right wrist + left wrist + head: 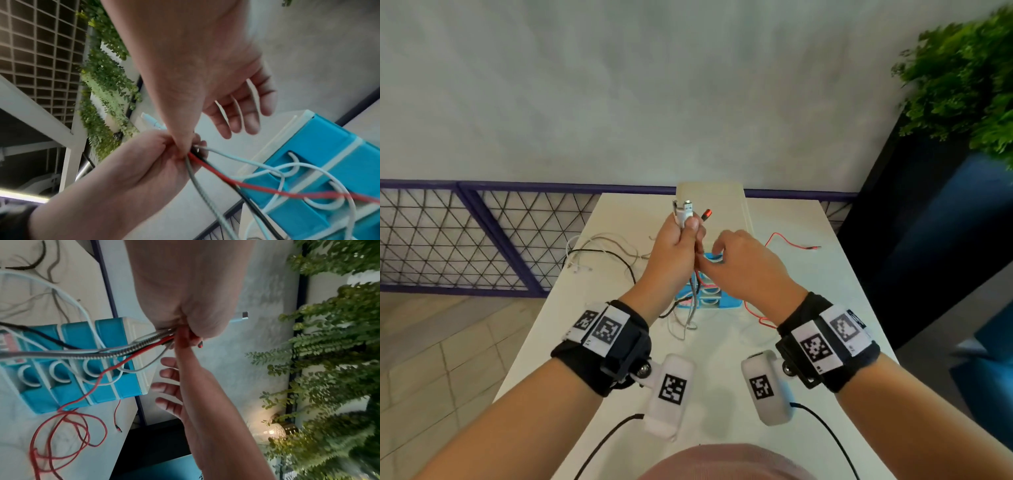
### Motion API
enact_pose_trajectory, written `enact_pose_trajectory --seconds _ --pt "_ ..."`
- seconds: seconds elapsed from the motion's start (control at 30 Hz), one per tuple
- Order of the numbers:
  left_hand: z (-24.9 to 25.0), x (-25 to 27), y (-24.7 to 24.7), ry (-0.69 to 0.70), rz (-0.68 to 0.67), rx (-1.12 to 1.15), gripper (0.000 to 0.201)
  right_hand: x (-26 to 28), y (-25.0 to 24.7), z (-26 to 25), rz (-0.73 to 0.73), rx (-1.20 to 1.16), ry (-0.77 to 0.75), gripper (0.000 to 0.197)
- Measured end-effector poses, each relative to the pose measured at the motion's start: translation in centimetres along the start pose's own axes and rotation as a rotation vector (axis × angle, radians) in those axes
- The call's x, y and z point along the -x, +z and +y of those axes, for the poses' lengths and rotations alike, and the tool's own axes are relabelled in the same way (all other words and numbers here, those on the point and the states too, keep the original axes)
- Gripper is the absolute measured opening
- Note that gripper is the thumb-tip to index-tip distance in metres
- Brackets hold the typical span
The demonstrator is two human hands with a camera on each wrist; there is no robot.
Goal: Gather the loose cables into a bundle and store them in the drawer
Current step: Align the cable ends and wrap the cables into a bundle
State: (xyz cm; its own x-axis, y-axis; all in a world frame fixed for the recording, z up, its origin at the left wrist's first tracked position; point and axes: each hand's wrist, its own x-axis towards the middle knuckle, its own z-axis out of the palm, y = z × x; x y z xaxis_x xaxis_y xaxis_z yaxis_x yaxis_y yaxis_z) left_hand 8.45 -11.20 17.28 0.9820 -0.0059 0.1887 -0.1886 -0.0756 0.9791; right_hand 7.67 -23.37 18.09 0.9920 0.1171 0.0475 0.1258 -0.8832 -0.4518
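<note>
My left hand [681, 236] is raised over the table and grips a bundle of cable ends [688, 210]: white USB plugs and a red-tipped plug stick out above the fist. Below it, a red wire [131, 356], a metal-sheathed cable [102, 354], and black and white cables trail over the blue and white drawer unit [726, 303]. My right hand [722, 251] is beside the left one. Its thumb touches the bundle [195, 160] just under the left fist, and its fingers [238, 113] are stretched out and hold nothing. The drawers [68, 337] look closed.
Loose white, grey and black cables [602, 250] lie on the white table [825, 291] at the left. The red wire [787, 240] runs off to the right. A beige box [710, 197] stands at the table's far edge. A purple mesh fence [465, 240] and a plant [969, 85] flank the table.
</note>
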Motion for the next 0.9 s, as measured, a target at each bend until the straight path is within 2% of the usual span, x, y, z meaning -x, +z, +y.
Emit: enact_pose_trajectory --seconds 0.07,0.1,0.13,0.2,0.23,0.33,0.47,0.53,0.6,0.7,0.73,0.8,0.83,0.9 --pt "-0.1 -0.2 0.1 -0.020 -0.018 0.011 0.013 -0.5 -0.3 0.0 -0.086 -0.252 -0.010 0.052" --pt "0.0 -0.3 0.2 -0.036 -0.027 0.033 0.005 -0.8 -0.5 0.1 -0.144 -0.434 -0.026 0.045" --pt "0.0 -0.4 0.2 -0.057 -0.029 0.066 0.006 -0.9 -0.7 0.1 -0.199 -0.617 -0.035 0.033" --pt "0.1 -0.4 0.3 -0.140 -0.052 0.178 0.024 -1.0 -1.1 0.2 -0.294 -0.911 -0.001 0.020" --pt "0.2 -0.3 0.4 -0.179 -0.077 0.222 0.029 -1.0 -1.1 0.4 -0.335 -1.000 0.014 0.025" --pt "0.3 0.1 1.0 -0.196 -0.124 0.274 0.037 -0.9 -0.2 0.4 -0.338 -1.018 -0.020 0.035" --pt "0.6 0.5 1.7 -0.272 -0.189 0.216 0.074 -1.2 0.8 0.2 -0.211 -1.121 0.010 0.045" --pt "0.9 1.0 1.7 -0.242 -0.233 0.168 0.085 -1.2 1.1 0.3 -0.147 -1.037 0.011 0.041" --pt "0.8 1.3 1.4 -0.193 -0.249 0.040 0.087 -1.3 1.1 0.2 -0.101 -0.934 0.005 0.041" --pt "0.5 1.7 1.0 -0.181 -0.275 -0.079 0.078 -1.7 0.3 0.1 0.022 -0.851 0.013 0.041" --pt "0.3 1.8 1.0 -0.188 -0.282 -0.081 0.065 -1.8 -0.1 0.2 0.067 -0.839 0.010 0.041" --pt "-0.1 1.6 1.1 -0.198 -0.300 -0.062 0.024 -2.1 -0.5 0.3 0.136 -0.853 -0.001 0.040" --pt "-0.1 1.5 1.1 -0.193 -0.309 -0.068 0.016 -2.2 -0.4 0.3 0.139 -0.903 -0.003 0.039" --pt "0.1 1.4 1.4 -0.166 -0.332 -0.088 0.028 -2.2 -0.2 0.3 0.064 -1.012 -0.010 0.040"
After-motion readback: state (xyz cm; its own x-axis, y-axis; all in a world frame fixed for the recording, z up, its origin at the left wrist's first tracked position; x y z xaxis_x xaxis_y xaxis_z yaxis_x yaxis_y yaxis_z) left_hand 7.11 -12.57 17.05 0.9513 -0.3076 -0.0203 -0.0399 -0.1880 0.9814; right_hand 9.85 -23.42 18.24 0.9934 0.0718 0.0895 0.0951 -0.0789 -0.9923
